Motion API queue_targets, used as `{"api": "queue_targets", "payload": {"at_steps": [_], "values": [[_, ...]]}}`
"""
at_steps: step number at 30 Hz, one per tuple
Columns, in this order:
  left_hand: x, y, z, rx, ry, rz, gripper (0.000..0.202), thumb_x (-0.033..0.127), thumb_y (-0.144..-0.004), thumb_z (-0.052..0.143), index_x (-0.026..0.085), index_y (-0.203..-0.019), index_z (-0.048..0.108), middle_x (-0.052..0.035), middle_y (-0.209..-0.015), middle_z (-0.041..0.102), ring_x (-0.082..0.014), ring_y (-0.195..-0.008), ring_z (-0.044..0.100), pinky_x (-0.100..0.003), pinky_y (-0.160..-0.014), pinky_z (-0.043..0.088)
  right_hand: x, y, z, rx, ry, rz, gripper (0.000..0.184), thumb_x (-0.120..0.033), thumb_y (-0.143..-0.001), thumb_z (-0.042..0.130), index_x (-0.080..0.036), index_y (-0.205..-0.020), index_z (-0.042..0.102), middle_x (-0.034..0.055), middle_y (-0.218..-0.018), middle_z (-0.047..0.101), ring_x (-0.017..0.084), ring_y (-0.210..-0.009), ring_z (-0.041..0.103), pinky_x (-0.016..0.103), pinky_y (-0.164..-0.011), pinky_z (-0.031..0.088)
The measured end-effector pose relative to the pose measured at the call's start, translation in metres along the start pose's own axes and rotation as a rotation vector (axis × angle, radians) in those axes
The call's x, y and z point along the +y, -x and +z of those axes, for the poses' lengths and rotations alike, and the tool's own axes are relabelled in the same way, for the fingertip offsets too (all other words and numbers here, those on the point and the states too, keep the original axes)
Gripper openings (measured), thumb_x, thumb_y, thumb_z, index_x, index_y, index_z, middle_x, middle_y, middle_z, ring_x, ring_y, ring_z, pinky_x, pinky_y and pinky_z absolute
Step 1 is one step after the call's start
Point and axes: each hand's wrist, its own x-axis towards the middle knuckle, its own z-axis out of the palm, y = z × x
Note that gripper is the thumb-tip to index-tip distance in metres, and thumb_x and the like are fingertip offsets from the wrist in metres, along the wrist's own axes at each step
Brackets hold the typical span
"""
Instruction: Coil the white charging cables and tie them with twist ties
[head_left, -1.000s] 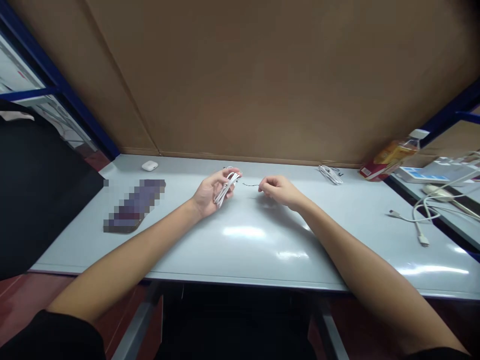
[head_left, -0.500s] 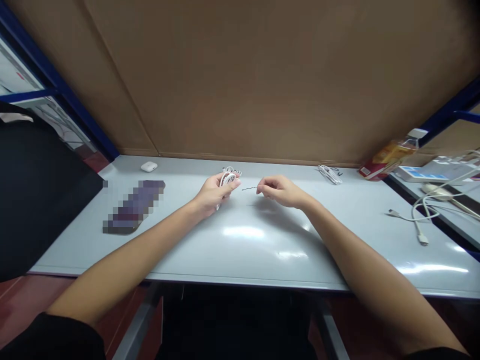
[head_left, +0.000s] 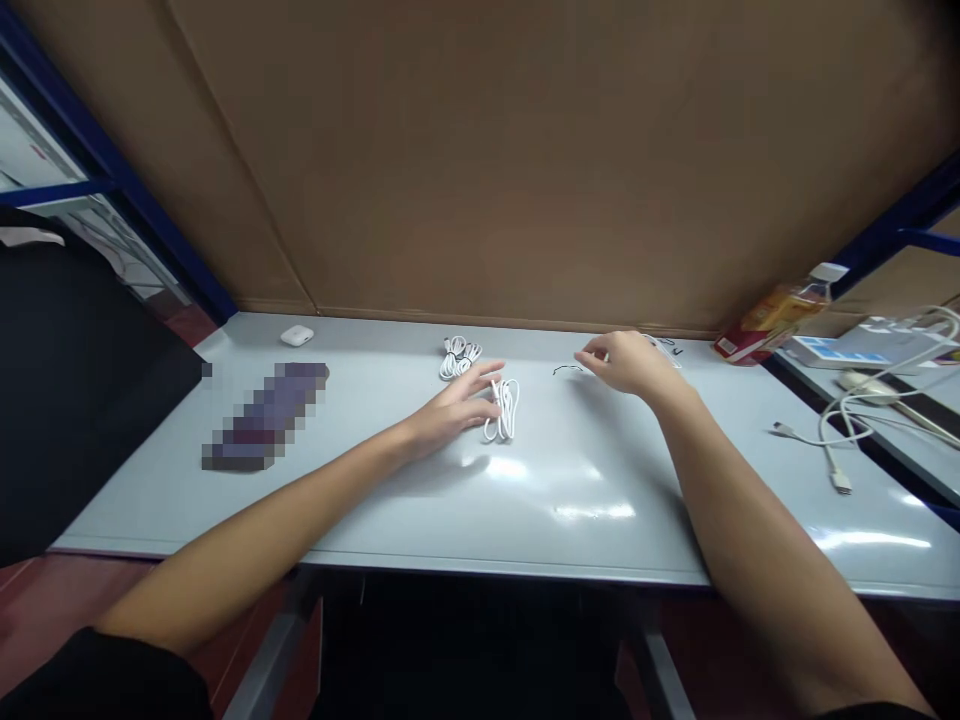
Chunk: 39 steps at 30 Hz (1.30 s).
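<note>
Left hand [head_left: 457, 405] is lying flat and loose on the table [head_left: 375, 490], fingers spread, not gripping anything; its fingertips are right up against a coiled white cable [head_left: 504, 408] that sits on the surface just to its right. Right hand [head_left: 626, 362] is further right and closer to the back wall, thumb and forefinger pinched together beside a thin black twist tie [head_left: 567, 370]. Can't really tell if the tie is actually held or just lying at the fingertips, it's too small.

Going across from the left: a small white earbud case [head_left: 297, 335] near the back edge, then a blurred-out dark oblong thing [head_left: 262, 417] lying flat. Next comes another coiled white cable bundle [head_left: 459, 357] just behind the left hand's fingers, apart from the one it's touching. Past the right hand there's a third white cable bundle [head_left: 664, 347], partly hidden by that hand. Further right, a bottle [head_left: 772, 315] with a white cap lies tipped on its side at the back corner, and a loose white charging cable [head_left: 825, 445] trails across the table's right end. Brown cardboard wall [head_left: 487, 150] behind all of it.
</note>
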Motion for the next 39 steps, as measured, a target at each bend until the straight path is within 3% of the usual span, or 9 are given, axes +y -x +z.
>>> {"api": "queue_targets", "payload": {"at_steps": [2, 5, 10, 15, 19, 26, 29, 34, 39], "values": [[0.000, 0.001, 0.003, -0.034, -0.082, 0.039, 0.070, 0.032, -0.086, 0.067, 0.037, -0.152, 0.042, -0.0090, -0.164, 0.035, -0.0333, -0.146, 0.042, -0.049, -0.111, 0.044, -0.025, 0.006, 0.008, -0.020, -0.092, -0.109, 0.028, -0.040, -0.095, 0.052, -0.019, -0.088, 0.070, 0.0078, -0.087, 0.070, 0.020, -0.072, 0.059, 0.031, -0.063, 0.039], [-0.001, 0.000, 0.003, 0.049, -0.337, 0.183, 0.058, 0.029, -0.094, 0.054, 0.034, -0.151, 0.045, -0.0077, -0.158, 0.045, -0.0309, -0.136, 0.053, -0.049, -0.111, 0.043, -0.068, 0.024, 0.031, -0.011, -0.162, -0.303, 0.033, -0.045, -0.093, 0.056, -0.019, -0.112, 0.067, 0.0114, -0.111, 0.066, 0.021, -0.084, 0.061, 0.032, -0.073, 0.043], [-0.001, -0.007, -0.014, 0.327, -0.662, 0.348, 0.042, 0.018, -0.092, 0.047, 0.021, -0.130, 0.063, -0.0089, -0.130, 0.066, -0.0236, -0.110, 0.065, -0.036, -0.089, 0.053, -0.105, 0.047, 0.055, -0.075, -0.010, -0.425, 0.021, -0.032, -0.085, 0.062, -0.018, -0.099, 0.066, 0.0112, -0.099, 0.064, 0.024, -0.087, 0.059, 0.032, -0.070, 0.041], [-0.003, -0.013, -0.041, 0.500, -0.945, 0.349, 0.022, 0.031, -0.090, 0.056, 0.020, -0.100, 0.072, -0.0047, -0.102, 0.067, -0.0187, -0.082, 0.063, -0.032, -0.076, 0.050, -0.081, 0.040, 0.022, -0.328, 0.101, -0.246, 0.004, -0.022, -0.074, 0.066, -0.020, -0.077, 0.067, 0.0088, -0.087, 0.068, 0.020, -0.068, 0.058, 0.031, -0.058, 0.035], [-0.008, -0.015, -0.044, 0.495, -1.030, 0.277, 0.027, 0.039, -0.087, 0.065, 0.021, -0.106, 0.073, -0.0048, -0.106, 0.065, -0.0207, -0.085, 0.063, -0.036, -0.079, 0.050, -0.050, 0.029, -0.006, -0.498, 0.211, -0.040, 0.005, -0.022, -0.071, 0.069, -0.022, -0.066, 0.069, 0.0056, -0.067, 0.066, 0.021, -0.059, 0.059, 0.033, -0.055, 0.034], [-0.019, -0.021, -0.035, 0.500, -1.082, 0.358, 0.033, 0.034, -0.090, 0.064, 0.023, -0.120, 0.070, -0.0064, -0.110, 0.065, -0.0251, -0.102, 0.062, -0.038, -0.089, 0.050, -0.044, 0.028, -0.007, -0.399, 0.240, 0.014, 0.046, -0.058, -0.077, 0.069, -0.020, -0.104, 0.070, 0.0119, -0.114, 0.068, 0.022, -0.073, 0.065, 0.033, -0.059, 0.043], [-0.023, -0.024, -0.036, 0.460, -1.157, 0.413, 0.031, 0.031, -0.093, 0.060, 0.022, -0.121, 0.071, -0.0077, -0.110, 0.066, -0.0260, -0.102, 0.060, -0.040, -0.092, 0.049, -0.051, 0.032, -0.003, -0.452, 0.223, -0.004, 0.047, -0.043, -0.077, 0.070, -0.023, -0.118, 0.065, 0.0102, -0.123, 0.065, 0.021, -0.078, 0.066, 0.032, -0.061, 0.045], [-0.021, -0.022, -0.038, 0.400, -1.181, 0.431, 0.018, 0.031, -0.093, 0.060, 0.021, -0.101, 0.073, -0.0071, -0.102, 0.071, -0.0259, -0.096, 0.060, -0.041, -0.089, 0.049, -0.041, 0.031, -0.006, -0.532, 0.269, -0.084, 0.055, -0.017, -0.064, 0.071, -0.027, -0.118, 0.067, 0.0078, -0.115, 0.068, 0.024, -0.087, 0.066, 0.030, -0.061, 0.044], [-0.014, -0.015, -0.029, 0.252, -1.140, 0.500, 0.014, 0.031, -0.094, 0.059, 0.021, -0.094, 0.069, -0.0056, -0.100, 0.071, -0.0243, -0.097, 0.062, -0.038, -0.087, 0.049, -0.037, 0.026, -0.004, -0.430, 0.208, -0.172, 0.036, -0.033, -0.073, 0.074, -0.024, -0.108, 0.072, 0.0092, -0.103, 0.071, 0.031, -0.105, 0.063, 0.033, -0.074, 0.045]]}}
